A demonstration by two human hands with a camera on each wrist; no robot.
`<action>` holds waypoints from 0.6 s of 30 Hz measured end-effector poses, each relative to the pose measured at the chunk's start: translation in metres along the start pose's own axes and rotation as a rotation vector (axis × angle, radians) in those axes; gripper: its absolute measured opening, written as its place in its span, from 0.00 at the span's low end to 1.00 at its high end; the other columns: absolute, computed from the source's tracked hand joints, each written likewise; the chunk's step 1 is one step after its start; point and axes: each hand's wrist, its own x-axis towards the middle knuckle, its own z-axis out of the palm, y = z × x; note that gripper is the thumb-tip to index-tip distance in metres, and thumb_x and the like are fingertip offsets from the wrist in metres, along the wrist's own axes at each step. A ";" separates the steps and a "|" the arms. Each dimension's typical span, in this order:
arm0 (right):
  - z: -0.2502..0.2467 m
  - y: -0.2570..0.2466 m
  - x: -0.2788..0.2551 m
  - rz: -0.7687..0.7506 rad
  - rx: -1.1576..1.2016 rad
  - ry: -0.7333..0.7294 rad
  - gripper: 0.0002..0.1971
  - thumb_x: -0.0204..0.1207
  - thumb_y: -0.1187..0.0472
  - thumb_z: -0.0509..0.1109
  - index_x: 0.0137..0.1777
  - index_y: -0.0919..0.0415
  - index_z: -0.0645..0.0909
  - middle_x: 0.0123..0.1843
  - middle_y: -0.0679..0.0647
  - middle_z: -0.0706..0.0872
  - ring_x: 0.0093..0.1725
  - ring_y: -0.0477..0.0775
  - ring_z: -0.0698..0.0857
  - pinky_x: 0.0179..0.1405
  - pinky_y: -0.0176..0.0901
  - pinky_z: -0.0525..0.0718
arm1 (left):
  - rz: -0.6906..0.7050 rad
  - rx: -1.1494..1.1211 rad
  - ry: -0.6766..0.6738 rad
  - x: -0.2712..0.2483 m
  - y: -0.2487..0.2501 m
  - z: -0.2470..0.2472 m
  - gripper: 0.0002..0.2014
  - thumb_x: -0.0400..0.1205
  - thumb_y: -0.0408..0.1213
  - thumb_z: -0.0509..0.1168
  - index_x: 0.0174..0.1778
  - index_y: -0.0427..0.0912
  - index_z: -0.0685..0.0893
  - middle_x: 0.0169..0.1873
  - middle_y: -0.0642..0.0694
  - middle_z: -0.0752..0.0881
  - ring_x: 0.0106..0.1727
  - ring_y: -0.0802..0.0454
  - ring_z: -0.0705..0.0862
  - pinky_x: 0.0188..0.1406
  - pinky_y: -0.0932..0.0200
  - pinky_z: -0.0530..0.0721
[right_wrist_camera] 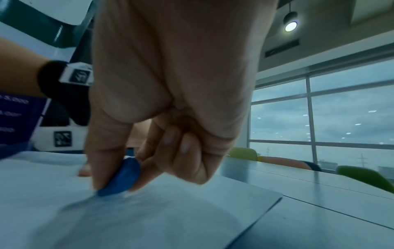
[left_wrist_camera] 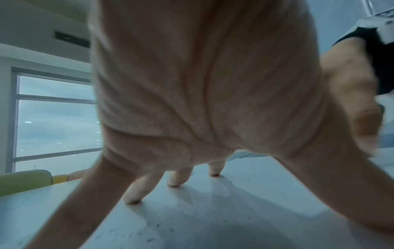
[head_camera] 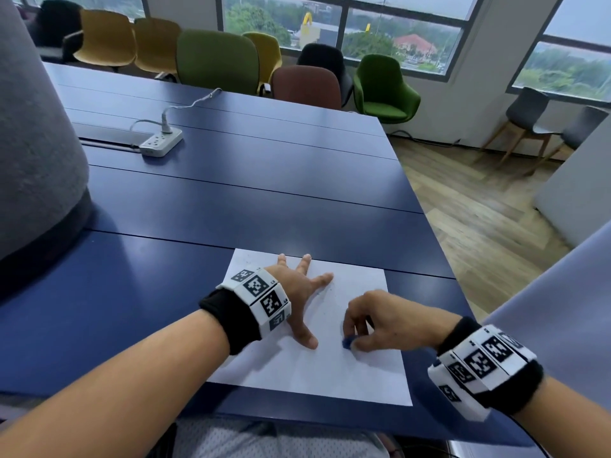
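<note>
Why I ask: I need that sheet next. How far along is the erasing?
Done: dark crumbs on the paper suggest some rubbing. In hand: left hand presses the paper flat; right hand pinches the blue eraser against it. Left: no marks show, so the remainder cannot be judged.

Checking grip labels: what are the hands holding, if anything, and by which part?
Right hand pinches a blue eraser by its sides; left hand only presses the paper flat.
</note>
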 end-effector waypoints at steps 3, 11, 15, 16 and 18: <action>0.003 -0.003 -0.006 0.006 0.018 -0.077 0.05 0.71 0.56 0.75 0.47 0.52 0.88 0.42 0.50 0.88 0.35 0.42 0.80 0.37 0.36 0.81 | 0.002 0.001 -0.003 -0.001 0.000 0.000 0.66 0.61 0.73 0.75 0.83 0.67 0.33 0.86 0.44 0.34 0.83 0.24 0.40 0.75 0.25 0.66; 0.034 0.003 -0.031 0.137 -0.129 0.409 0.05 0.78 0.50 0.70 0.49 0.48 0.81 0.50 0.40 0.76 0.45 0.44 0.80 0.44 0.31 0.76 | 0.018 -0.015 -0.002 -0.001 -0.002 -0.002 0.66 0.60 0.73 0.75 0.84 0.66 0.36 0.86 0.47 0.34 0.84 0.27 0.40 0.76 0.26 0.65; 0.077 -0.003 -0.065 0.256 -0.010 0.573 0.06 0.78 0.51 0.70 0.45 0.45 0.75 0.54 0.36 0.75 0.47 0.42 0.79 0.43 0.29 0.76 | 0.014 -0.046 0.009 -0.007 -0.004 -0.005 0.65 0.60 0.73 0.75 0.85 0.63 0.40 0.86 0.48 0.36 0.86 0.32 0.42 0.76 0.29 0.66; 0.089 -0.005 -0.069 0.270 -0.002 0.596 0.07 0.77 0.53 0.71 0.44 0.45 0.75 0.56 0.34 0.76 0.50 0.43 0.80 0.45 0.31 0.77 | 0.009 -0.046 0.010 -0.009 -0.003 -0.005 0.65 0.60 0.73 0.75 0.85 0.62 0.41 0.86 0.48 0.36 0.86 0.34 0.42 0.77 0.30 0.65; 0.106 -0.008 -0.071 0.265 -0.002 0.689 0.11 0.70 0.59 0.78 0.42 0.47 0.77 0.55 0.37 0.82 0.50 0.45 0.84 0.45 0.35 0.78 | -0.003 -0.044 0.000 -0.015 -0.001 -0.005 0.64 0.62 0.72 0.74 0.86 0.59 0.43 0.86 0.48 0.36 0.86 0.36 0.42 0.77 0.32 0.65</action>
